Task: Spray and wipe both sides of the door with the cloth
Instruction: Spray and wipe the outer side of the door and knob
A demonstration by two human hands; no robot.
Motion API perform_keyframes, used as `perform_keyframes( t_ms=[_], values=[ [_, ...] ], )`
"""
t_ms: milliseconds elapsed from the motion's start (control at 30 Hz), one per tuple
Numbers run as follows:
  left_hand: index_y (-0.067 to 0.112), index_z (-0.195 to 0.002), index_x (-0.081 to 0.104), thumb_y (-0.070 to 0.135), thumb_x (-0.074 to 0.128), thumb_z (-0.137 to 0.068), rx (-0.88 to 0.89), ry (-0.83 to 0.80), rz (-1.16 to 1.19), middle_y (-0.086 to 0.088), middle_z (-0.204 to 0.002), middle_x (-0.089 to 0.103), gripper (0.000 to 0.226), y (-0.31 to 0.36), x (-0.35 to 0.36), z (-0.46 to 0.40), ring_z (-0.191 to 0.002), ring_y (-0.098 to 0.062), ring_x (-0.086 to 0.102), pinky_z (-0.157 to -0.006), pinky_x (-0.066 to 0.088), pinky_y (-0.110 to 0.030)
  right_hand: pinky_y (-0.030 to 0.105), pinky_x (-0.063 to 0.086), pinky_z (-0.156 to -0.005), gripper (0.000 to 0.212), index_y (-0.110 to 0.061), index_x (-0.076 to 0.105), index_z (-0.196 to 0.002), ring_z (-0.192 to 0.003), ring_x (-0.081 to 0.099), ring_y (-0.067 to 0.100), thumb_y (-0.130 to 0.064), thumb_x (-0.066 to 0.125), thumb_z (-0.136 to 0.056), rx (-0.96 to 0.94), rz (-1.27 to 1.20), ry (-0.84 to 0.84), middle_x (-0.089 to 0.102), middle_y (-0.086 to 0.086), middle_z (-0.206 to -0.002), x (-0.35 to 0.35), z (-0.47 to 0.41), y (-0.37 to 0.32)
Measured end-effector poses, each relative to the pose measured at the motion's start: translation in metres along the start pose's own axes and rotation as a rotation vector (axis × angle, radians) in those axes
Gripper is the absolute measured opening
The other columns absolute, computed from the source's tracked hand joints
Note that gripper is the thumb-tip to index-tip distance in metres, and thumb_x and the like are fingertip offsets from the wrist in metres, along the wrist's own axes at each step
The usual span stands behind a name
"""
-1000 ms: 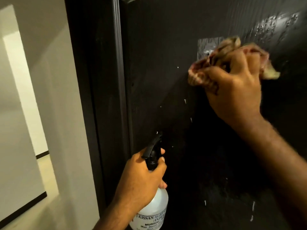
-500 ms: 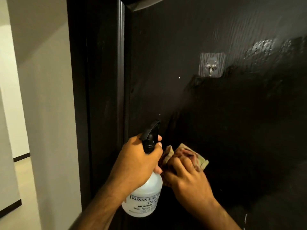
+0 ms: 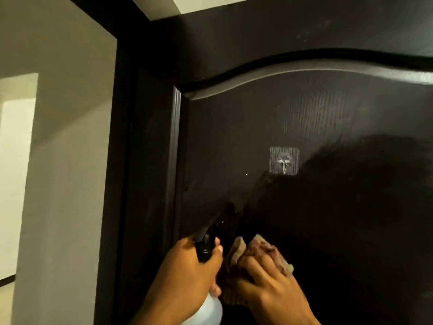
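Door [image 3: 328, 113], dark and filling the view, gets wiped: the right hand [image 3: 269, 287] presses a bunched cloth [image 3: 262, 250] against it, the left hand [image 3: 185, 273] grips a spray bottle [image 3: 206, 245]. Long overlapping strokes, skirting the adhesive hook [image 3: 284, 160], would likely serve best.

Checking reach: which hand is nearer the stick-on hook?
Right hand, holding the cloth, sits below the hook; left hand, on the spray bottle, is farther left.
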State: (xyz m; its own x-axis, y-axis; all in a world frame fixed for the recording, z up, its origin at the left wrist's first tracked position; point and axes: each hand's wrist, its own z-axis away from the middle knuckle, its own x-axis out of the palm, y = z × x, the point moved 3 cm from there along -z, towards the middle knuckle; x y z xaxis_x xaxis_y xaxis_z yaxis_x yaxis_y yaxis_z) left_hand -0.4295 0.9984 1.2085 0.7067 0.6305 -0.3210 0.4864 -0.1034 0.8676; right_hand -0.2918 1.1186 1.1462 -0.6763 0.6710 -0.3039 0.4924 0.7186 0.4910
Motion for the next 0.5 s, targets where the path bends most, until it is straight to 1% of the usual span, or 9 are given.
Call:
perform_keyframes(
  t_ms=[33, 67, 100, 133, 200, 267, 333, 433, 500],
  values=[
    [0.028, -0.098, 0.073, 0.033, 0.067, -0.098, -0.025, 0.008, 0.019, -0.010, -0.055, 0.075, 0.008, -0.002, -0.004, 0.001, -0.059, -0.022, 0.079, -0.082, 0.064, -0.036, 0.046, 0.045, -0.115, 0.017, -0.042, 0.074, -0.114, -0.118, 0.063, 0.025, -0.043, 0.075, -0.098, -0.033, -0.012, 0.031, 0.068, -0.007, -0.112, -0.006, -0.017, 0.020],
    [0.028, -0.099, 0.073, 0.031, 0.068, -0.098, -0.047, 0.010, 0.038, -0.009, -0.055, 0.075, 0.006, -0.003, -0.009, 0.003, -0.061, -0.024, 0.080, -0.080, 0.065, -0.035, 0.048, 0.055, -0.101, 0.018, -0.038, 0.076, -0.111, -0.116, 0.060, 0.029, -0.040, 0.079, -0.093, -0.003, -0.060, 0.061, 0.063, -0.004, -0.116, -0.011, -0.035, 0.038],
    [0.029, -0.100, 0.074, 0.028, 0.068, -0.098, -0.060, 0.003, 0.052, -0.006, -0.054, 0.074, 0.006, -0.004, -0.013, 0.004, -0.062, -0.026, 0.080, -0.079, 0.065, -0.035, 0.048, 0.059, -0.086, 0.017, -0.035, 0.076, -0.107, -0.115, 0.057, 0.031, -0.039, 0.079, -0.091, 0.081, -0.079, 0.094, 0.058, -0.002, -0.117, -0.018, -0.061, 0.053],
    [0.029, -0.100, 0.074, 0.026, 0.068, -0.099, -0.073, -0.001, 0.052, -0.006, -0.053, 0.073, 0.006, -0.005, -0.018, 0.006, -0.061, -0.028, 0.079, -0.078, 0.065, -0.036, 0.047, 0.060, -0.077, 0.014, -0.032, 0.076, -0.104, -0.113, 0.055, 0.033, -0.037, 0.079, -0.091, 0.164, -0.049, 0.119, 0.055, 0.001, -0.117, -0.022, -0.098, 0.062],
    [0.033, -0.098, 0.075, 0.025, 0.069, -0.098, -0.092, 0.000, 0.053, -0.007, -0.052, 0.071, 0.009, -0.008, -0.028, 0.010, -0.059, -0.031, 0.078, -0.082, 0.065, -0.042, 0.044, 0.057, -0.078, 0.015, -0.025, 0.077, -0.105, -0.116, 0.053, 0.034, -0.031, 0.081, -0.092, 0.287, 0.044, 0.159, 0.057, 0.007, -0.121, -0.026, -0.149, 0.075],
    [0.037, -0.095, 0.075, 0.026, 0.072, -0.096, -0.112, 0.013, 0.049, -0.007, -0.051, 0.071, 0.012, -0.012, -0.036, 0.012, -0.056, -0.030, 0.077, -0.083, 0.065, -0.045, 0.042, 0.057, -0.076, 0.017, -0.021, 0.076, -0.108, -0.119, 0.052, 0.035, -0.026, 0.080, -0.093, 0.404, 0.087, 0.220, 0.059, 0.011, -0.125, -0.027, -0.171, 0.080],
    [0.038, -0.099, 0.073, 0.027, 0.074, -0.095, -0.128, 0.050, 0.025, 0.000, -0.050, 0.072, 0.011, -0.016, -0.045, 0.012, -0.055, -0.023, 0.078, -0.079, 0.065, -0.037, 0.042, 0.057, -0.072, 0.013, -0.018, 0.074, -0.104, -0.115, 0.054, 0.036, -0.018, 0.078, -0.092, 0.450, 0.091, 0.280, 0.061, 0.013, -0.121, -0.019, -0.172, 0.068],
    [0.035, -0.102, 0.074, 0.026, 0.075, -0.094, -0.127, 0.100, 0.038, 0.004, -0.049, 0.072, 0.011, -0.019, -0.053, 0.009, -0.051, -0.018, 0.075, -0.060, 0.062, -0.023, 0.042, 0.053, -0.073, 0.009, -0.023, 0.072, -0.096, -0.101, 0.059, 0.035, -0.018, 0.075, -0.089, 0.318, -0.004, 0.264, 0.063, 0.008, -0.107, 0.013, -0.137, 0.021],
    [0.034, -0.101, 0.074, 0.025, 0.076, -0.093, -0.139, 0.105, -0.011, 0.003, -0.055, 0.074, 0.012, -0.023, -0.055, 0.007, -0.051, -0.013, 0.074, -0.052, 0.056, -0.015, 0.043, 0.051, -0.081, 0.011, -0.027, 0.077, -0.100, -0.093, 0.065, 0.031, -0.026, 0.075, -0.089, 0.230, -0.114, 0.140, 0.068, 0.005, -0.104, 0.041, -0.093, -0.018]
  ],
)
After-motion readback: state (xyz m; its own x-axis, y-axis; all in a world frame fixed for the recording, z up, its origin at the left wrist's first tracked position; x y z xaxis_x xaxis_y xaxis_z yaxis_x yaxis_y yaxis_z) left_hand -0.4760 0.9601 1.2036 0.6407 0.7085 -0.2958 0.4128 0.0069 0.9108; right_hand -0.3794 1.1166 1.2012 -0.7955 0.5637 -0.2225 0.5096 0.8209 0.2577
